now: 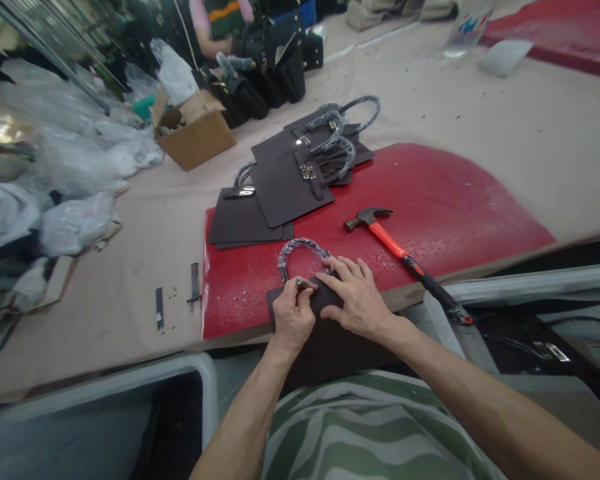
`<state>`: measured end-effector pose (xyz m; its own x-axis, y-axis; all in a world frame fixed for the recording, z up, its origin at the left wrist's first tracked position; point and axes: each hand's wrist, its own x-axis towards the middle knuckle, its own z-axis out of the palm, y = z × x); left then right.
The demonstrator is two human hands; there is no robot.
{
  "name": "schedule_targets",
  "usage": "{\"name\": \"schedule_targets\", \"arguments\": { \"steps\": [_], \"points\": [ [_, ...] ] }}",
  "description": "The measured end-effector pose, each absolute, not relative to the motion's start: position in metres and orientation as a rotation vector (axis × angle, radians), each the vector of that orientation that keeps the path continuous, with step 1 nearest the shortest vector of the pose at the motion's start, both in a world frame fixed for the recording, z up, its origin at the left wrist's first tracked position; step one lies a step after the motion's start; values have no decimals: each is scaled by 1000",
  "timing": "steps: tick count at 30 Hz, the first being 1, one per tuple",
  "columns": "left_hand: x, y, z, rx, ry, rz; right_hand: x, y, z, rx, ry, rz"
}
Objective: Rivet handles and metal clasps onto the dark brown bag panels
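My left hand (293, 320) pinches a short metal rod-like tool (303, 284), upright over a dark brown bag panel (325, 308) at the table's near edge. With fingers spread, my right hand (356, 297) lies flat on the same panel, pressing it down. A plastic-wrapped handle (303, 245) arches from the panel's far side onto the red mat (430, 200). To the right of my hands rests a claw hammer (397, 250) with an orange and black grip. The tip of the metal tool is hidden by my fingers.
Dark bag panels with wrapped handles (295, 187) are stacked beyond my hands. Small metal strips (195, 283) lie left of the mat. A cardboard box (195, 133) and plastic bags stand farther left. Another person's arm (213, 43) is near black bags (265, 73). White bins (207, 380) border the table.
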<state>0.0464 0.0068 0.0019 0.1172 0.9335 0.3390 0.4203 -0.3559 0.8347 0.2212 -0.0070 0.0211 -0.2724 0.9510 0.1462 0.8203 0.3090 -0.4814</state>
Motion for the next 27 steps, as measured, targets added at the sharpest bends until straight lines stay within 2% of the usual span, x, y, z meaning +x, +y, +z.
{"name": "schedule_targets", "arguments": {
  "steps": [4,7,9,12,15,20,23,27],
  "points": [
    [48,8,0,1961,1260,1212,254,-5,31,-1551,-1916,287],
    [49,8,-3,2011,1243,1224,291,-4,44,-1891,-1850,66],
    [50,8,-5,2024,1247,1228,311,-1,51,-2148,-1890,85],
    [52,8,-5,2030,1246,1232,327,7,60,-2288,-1713,540],
    [53,8,-5,2029,1223,1257,326,17,71,-2178,-1487,1005],
    [54,8,-7,2008,1210,1297,303,10,104,-1981,-1415,1308],
    [54,8,-8,1992,1208,1302,288,-13,123,-1847,-1385,1185],
    [53,8,-7,1991,1207,1308,279,-41,132,-1711,-1782,543]
  ]
}}
